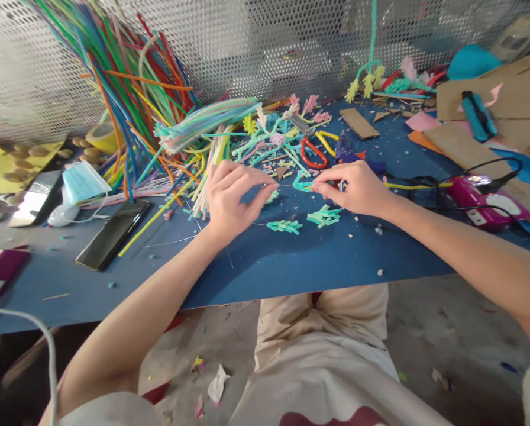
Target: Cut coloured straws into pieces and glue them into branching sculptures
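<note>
My left hand [236,198] is closed in a pinch, thumb against fingertips, on a thin wire [288,185] that runs toward the other hand. Thumb and forefinger of my right hand [356,184] press together on a bent piece of teal pipe cleaner [300,182]. Below the hands, a leaf-like cluster of short green pipe cleaner pieces [284,226] lies on the blue table [265,266]. A second green cluster [323,216] lies to its right. Behind my right hand rests a dark blue glue gun [345,152], partly covered.
Red-handled pliers [314,155] and pipe cleaner scraps lie behind the hands. A large pipe cleaner bundle [132,106] stands at left, near a phone [113,234] and a face mask [85,183]. At right are a purple power strip [487,201], black cables and cardboard [513,89].
</note>
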`<state>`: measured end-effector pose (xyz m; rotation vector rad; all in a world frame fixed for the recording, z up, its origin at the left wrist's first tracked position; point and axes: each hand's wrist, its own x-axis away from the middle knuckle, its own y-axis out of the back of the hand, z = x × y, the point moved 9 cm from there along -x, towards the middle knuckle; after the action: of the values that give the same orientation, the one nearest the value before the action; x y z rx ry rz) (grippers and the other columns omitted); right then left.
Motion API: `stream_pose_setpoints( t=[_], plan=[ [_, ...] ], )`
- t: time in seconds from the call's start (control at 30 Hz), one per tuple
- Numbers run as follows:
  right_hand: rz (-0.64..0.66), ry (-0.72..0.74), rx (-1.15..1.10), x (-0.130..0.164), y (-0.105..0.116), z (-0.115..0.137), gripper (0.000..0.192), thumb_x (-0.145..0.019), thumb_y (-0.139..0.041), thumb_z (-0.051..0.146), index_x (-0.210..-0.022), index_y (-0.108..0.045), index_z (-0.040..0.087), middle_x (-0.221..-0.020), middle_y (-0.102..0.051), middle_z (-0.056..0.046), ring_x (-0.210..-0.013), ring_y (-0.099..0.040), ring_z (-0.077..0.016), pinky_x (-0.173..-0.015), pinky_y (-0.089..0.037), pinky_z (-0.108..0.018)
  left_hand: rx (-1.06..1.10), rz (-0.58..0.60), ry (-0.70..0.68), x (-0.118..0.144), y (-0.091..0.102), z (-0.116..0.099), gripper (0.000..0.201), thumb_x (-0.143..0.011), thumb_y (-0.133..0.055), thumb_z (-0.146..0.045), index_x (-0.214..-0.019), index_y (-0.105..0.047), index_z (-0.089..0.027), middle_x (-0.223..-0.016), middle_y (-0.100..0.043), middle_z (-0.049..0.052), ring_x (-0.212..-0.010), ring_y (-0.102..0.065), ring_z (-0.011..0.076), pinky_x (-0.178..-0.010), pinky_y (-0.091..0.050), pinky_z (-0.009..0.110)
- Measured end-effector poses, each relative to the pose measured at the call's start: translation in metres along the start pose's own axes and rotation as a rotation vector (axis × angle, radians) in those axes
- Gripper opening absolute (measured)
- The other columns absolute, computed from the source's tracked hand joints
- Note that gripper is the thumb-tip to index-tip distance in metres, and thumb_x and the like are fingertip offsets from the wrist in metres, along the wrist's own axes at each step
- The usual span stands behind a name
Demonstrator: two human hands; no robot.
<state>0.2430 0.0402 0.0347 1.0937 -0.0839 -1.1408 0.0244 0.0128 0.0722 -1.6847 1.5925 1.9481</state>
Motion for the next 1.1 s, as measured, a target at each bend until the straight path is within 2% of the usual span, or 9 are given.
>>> stream_pose_setpoints(
  t=[0.23, 0.67, 0.9, 1.1],
  plan=[
    [-0.006, -0.005, -0.007, 0.001, -0.001, -0.001, 0.032, -0.098, -0.061, 0.045, -0.09, -0.083, 0.022, -0.088, -0.081, -0.004, -0.069, -0.067, -0.0161, -0.067, -0.047, -0.031, 0.024, 0.0, -0.036, -0.002, 0.0, -0.004, 0.016, -0.103, -0.062, -0.038, -0.1, -0.075, -0.029, -0.092, -0.078, 0.002, -0.091, -0.067, 0.0223, -0.091, -0.048, 0.044],
    [-0.027, -0.011, 0.015, 0.0, 0.004, -0.006, 0.032, -0.098, -0.061, 0.043, -0.095, -0.084, 0.021, -0.088, -0.082, -0.005, -0.072, -0.07, -0.0174, -0.065, -0.048, -0.03, -0.034, 0.037, -0.038, -0.004, -0.005, -0.008, 0.009, -0.096, -0.073, -0.034, -0.091, -0.079, -0.03, -0.086, -0.08, -0.001, -0.087, -0.068, 0.0208, -0.084, -0.051, 0.042],
    [-0.059, -0.026, 0.004, 0.0, 0.007, -0.01, 0.032, -0.097, -0.063, 0.044, -0.097, -0.084, 0.02, -0.085, -0.082, -0.005, -0.062, -0.067, -0.0155, -0.064, -0.047, -0.031, -0.016, 0.093, -0.047, -0.005, -0.009, -0.009, 0.015, -0.1, -0.069, -0.039, -0.097, -0.08, -0.029, -0.093, -0.082, 0.0, -0.089, -0.068, 0.0206, -0.086, -0.048, 0.041],
    [-0.072, -0.015, -0.003, -0.001, 0.011, -0.007, 0.033, -0.097, -0.063, 0.045, -0.095, -0.085, 0.02, -0.081, -0.081, -0.005, -0.062, -0.068, -0.0172, -0.063, -0.046, -0.031, -0.009, 0.092, -0.031, -0.005, -0.01, -0.006, 0.023, -0.105, -0.06, -0.04, -0.098, -0.077, -0.026, -0.097, -0.081, 0.003, -0.093, -0.069, 0.0201, -0.089, -0.047, 0.04]
  ],
)
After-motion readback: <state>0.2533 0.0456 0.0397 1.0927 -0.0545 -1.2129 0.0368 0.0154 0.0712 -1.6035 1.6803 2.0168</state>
